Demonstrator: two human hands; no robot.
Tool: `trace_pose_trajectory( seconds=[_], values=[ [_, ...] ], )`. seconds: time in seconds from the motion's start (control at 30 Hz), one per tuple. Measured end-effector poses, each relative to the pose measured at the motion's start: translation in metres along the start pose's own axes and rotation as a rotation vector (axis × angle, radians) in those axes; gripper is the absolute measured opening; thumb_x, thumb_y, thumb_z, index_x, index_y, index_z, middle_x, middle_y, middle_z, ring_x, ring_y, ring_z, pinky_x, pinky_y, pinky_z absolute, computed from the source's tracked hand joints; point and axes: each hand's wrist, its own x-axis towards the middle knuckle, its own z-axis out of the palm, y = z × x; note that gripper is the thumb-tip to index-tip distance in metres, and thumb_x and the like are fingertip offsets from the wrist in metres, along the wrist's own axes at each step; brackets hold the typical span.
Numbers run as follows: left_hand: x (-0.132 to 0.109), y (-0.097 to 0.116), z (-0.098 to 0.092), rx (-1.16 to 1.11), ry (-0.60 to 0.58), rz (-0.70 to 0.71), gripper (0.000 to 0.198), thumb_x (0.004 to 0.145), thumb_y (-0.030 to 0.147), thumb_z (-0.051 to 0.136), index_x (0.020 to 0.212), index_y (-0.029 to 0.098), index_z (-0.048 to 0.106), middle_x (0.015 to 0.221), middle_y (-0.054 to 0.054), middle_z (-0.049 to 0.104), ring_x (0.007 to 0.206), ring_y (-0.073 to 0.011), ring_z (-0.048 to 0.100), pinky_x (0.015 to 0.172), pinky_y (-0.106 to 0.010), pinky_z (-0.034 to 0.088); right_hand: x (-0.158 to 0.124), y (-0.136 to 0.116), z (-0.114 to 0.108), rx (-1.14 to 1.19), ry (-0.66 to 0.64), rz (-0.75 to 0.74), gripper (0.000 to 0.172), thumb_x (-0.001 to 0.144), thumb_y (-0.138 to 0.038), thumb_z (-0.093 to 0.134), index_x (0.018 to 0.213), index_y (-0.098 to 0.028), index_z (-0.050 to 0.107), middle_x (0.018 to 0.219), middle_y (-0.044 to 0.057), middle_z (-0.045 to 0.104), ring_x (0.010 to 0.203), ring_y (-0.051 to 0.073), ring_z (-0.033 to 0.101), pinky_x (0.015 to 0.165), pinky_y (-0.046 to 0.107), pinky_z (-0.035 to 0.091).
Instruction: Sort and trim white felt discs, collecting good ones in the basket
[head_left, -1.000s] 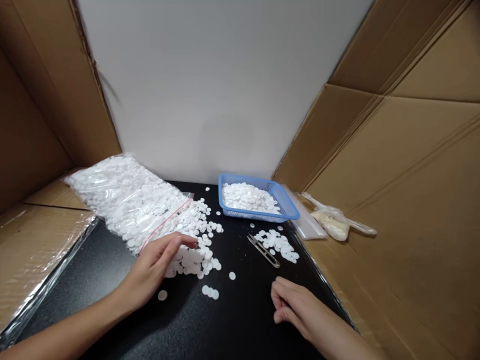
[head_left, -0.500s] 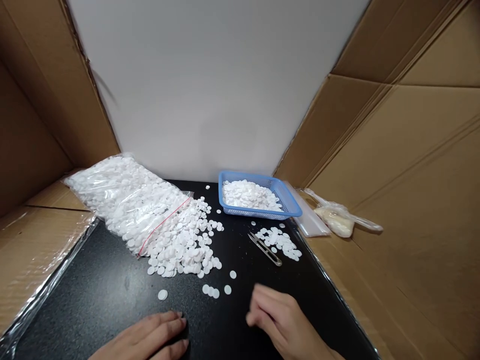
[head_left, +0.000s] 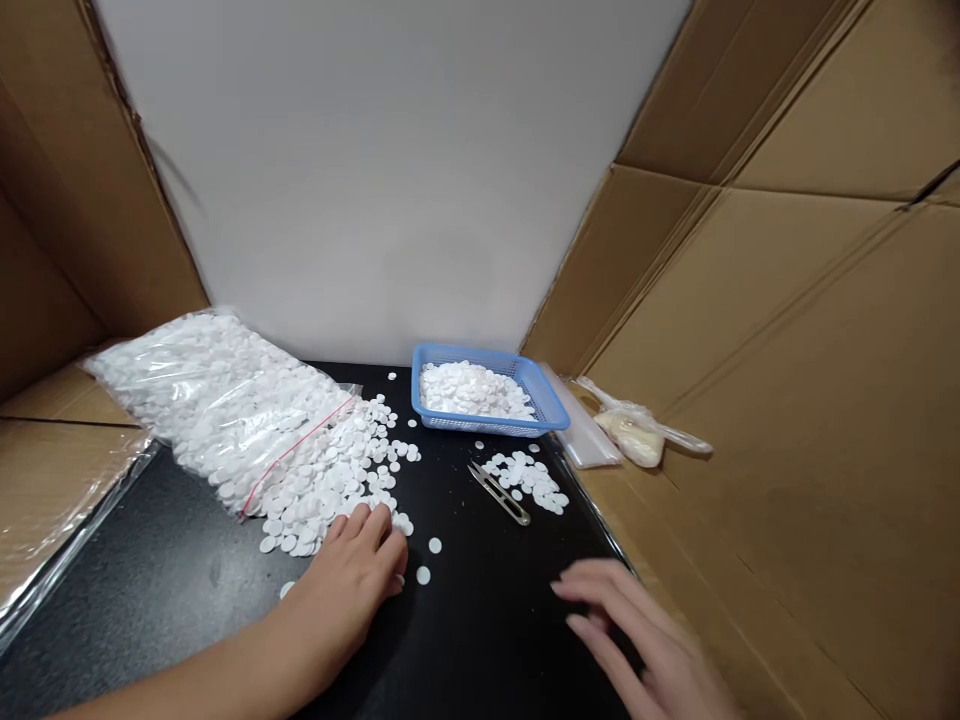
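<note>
My left hand [head_left: 358, 565] reaches over the near edge of a loose pile of white discs [head_left: 330, 485], its fingers curled down among them; what the fingertips hold, if anything, is hidden. That pile spills from the mouth of a clear zip bag [head_left: 217, 400] full of the same discs. Over the dark table at the right, my right hand [head_left: 637, 635] is apart from everything, thumb and fingers spread with nothing between them. Thread snips [head_left: 500, 495] lie beside a smaller group of discs [head_left: 531, 480]. Two single discs [head_left: 429, 560] rest just right of my left hand.
A blue basket [head_left: 487, 430] heaped with white discs stands at the back. Flat clear plastic bags [head_left: 589, 440] and a knotted plastic bag with something pale yellow [head_left: 634, 438] lie to its right. Cardboard walls [head_left: 787, 400] flank the black table [head_left: 480, 640].
My left hand has moved forward from the table onto the discs' near edge. My right hand has shifted right and its closed fingers have spread. The view has turned slightly right.
</note>
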Motion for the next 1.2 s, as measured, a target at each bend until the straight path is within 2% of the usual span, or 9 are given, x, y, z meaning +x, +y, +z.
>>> trace_pose_trajectory(
  seconds=[0.07,0.2,0.3,0.57,0.8,0.9,1.0,1.07,1.2],
  values=[
    [0.0,0.003,-0.003,-0.109,0.035,-0.002,0.022,0.084,0.0,0.052,0.08,0.02,0.061,0.096,-0.005,0.059,0.089,-0.0245,0.05,0.077,-0.036,0.038,0.035,0.005,0.004,-0.153,0.023,-0.094,0.02,0.101,-0.031,0.046,0.102,-0.025,0.065,0.101,0.007,0.07,0.091,0.022,0.068,0.079,0.033,0.054],
    [-0.001,0.015,-0.019,-0.622,0.047,-0.055,0.011,0.091,0.017,0.059,0.081,0.019,0.063,0.091,-0.004,0.065,0.089,-0.0215,0.058,0.077,-0.031,0.043,0.099,0.013,0.026,-0.458,-0.053,-0.137,0.004,0.093,-0.018,0.059,0.092,-0.022,0.06,0.091,0.005,0.069,0.086,0.024,0.064,0.076,0.037,0.045],
    [-0.002,0.023,-0.03,-0.968,0.069,-0.185,0.015,0.089,0.03,0.066,0.08,0.018,0.066,0.08,-0.003,0.069,0.078,-0.0185,0.062,0.071,-0.028,0.045,0.119,0.016,0.042,-0.469,-0.07,-0.138,0.016,0.086,-0.016,0.068,0.081,-0.022,0.055,0.082,0.003,0.067,0.079,0.024,0.063,0.072,0.035,0.04],
    [-0.005,0.018,-0.025,-1.088,0.139,-0.209,0.014,0.085,0.031,0.073,0.077,0.019,0.073,0.081,-0.003,0.075,0.079,-0.0176,0.068,0.073,-0.025,0.05,0.111,0.032,0.047,-0.421,-0.081,-0.066,0.016,0.09,-0.02,0.061,0.082,-0.024,0.048,0.072,-0.003,0.061,0.063,0.018,0.061,0.063,0.029,0.039],
    [-0.003,0.015,-0.024,-1.135,0.11,-0.215,0.013,0.087,0.03,0.074,0.079,0.019,0.073,0.086,-0.004,0.077,0.085,-0.0182,0.071,0.08,-0.026,0.052,0.11,0.034,0.044,-0.276,-0.075,0.018,0.003,0.092,-0.021,0.052,0.093,-0.024,0.053,0.081,0.003,0.064,0.071,0.022,0.064,0.062,0.032,0.046],
    [-0.003,0.017,-0.022,-1.266,0.079,-0.281,0.017,0.085,0.033,0.076,0.08,0.018,0.071,0.087,-0.005,0.078,0.084,-0.0168,0.07,0.076,-0.024,0.052,0.107,0.026,0.041,-0.177,0.02,-0.026,0.018,0.098,-0.024,0.04,0.098,-0.024,0.058,0.088,0.006,0.062,0.074,0.022,0.065,0.063,0.034,0.052],
    [0.0,0.021,-0.019,-1.45,0.035,-0.378,0.025,0.08,0.038,0.082,0.086,0.016,0.071,0.083,-0.006,0.079,0.074,-0.0146,0.07,0.069,-0.022,0.052,0.102,0.01,0.037,0.001,0.124,-0.026,0.025,0.102,-0.028,0.036,0.111,-0.021,0.059,0.098,0.009,0.061,0.064,0.017,0.064,0.056,0.03,0.055],
    [0.003,0.025,-0.019,-1.529,-0.008,-0.444,0.032,0.075,0.039,0.086,0.091,0.014,0.073,0.083,-0.008,0.08,0.072,-0.0141,0.071,0.067,-0.021,0.053,0.099,-0.003,0.035,0.095,0.119,-0.056,0.03,0.103,-0.027,0.036,0.125,-0.02,0.055,0.104,0.009,0.064,0.057,0.013,0.061,0.054,0.026,0.056],
    [0.016,0.032,-0.021,-1.573,-0.057,-0.539,0.034,0.072,0.039,0.088,0.088,0.012,0.076,0.084,-0.009,0.08,0.072,-0.014,0.072,0.067,-0.02,0.054,0.093,-0.02,0.031,0.132,0.079,-0.278,0.043,0.102,-0.017,0.04,0.142,-0.026,0.052,0.107,0.007,0.068,0.085,0.015,0.07,0.076,0.025,0.059]
  ],
)
